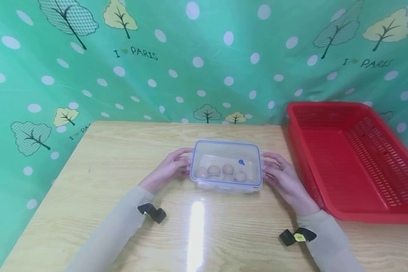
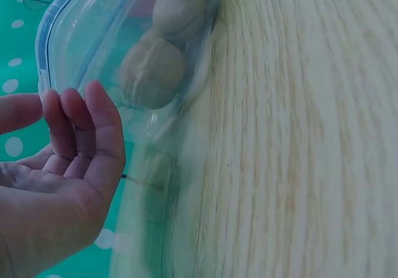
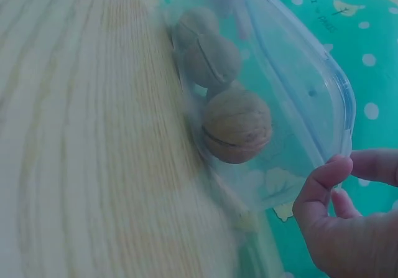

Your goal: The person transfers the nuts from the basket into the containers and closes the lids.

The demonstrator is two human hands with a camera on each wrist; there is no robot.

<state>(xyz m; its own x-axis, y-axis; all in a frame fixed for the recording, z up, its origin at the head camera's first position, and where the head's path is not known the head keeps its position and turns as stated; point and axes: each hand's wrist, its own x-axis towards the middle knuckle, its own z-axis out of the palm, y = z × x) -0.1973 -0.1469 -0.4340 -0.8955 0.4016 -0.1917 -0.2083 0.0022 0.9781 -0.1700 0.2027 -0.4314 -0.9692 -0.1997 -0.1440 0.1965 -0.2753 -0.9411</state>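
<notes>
A clear plastic food container (image 1: 204,185) with a blue-edged lid is at the middle of the wooden table. Several walnuts (image 1: 228,169) lie inside, gathered toward its near side. At its left end my left hand (image 1: 171,168) holds the rim, the fingers bent in the left wrist view. My right hand (image 1: 285,180) grips the opposite end. In the right wrist view, thumb and fingers (image 3: 329,172) pinch the lid's edge, with a large walnut (image 3: 236,127) seen through the wall. The far sides of the end flaps are hidden by the fingers.
A red plastic basket (image 1: 346,218) with slotted walls stands to the right, close to my right forearm. Behind the wooden table (image 1: 122,151) hangs a green cloth (image 1: 176,87) with dots and trees. A bright light reflection lies on the tabletop in front of the container.
</notes>
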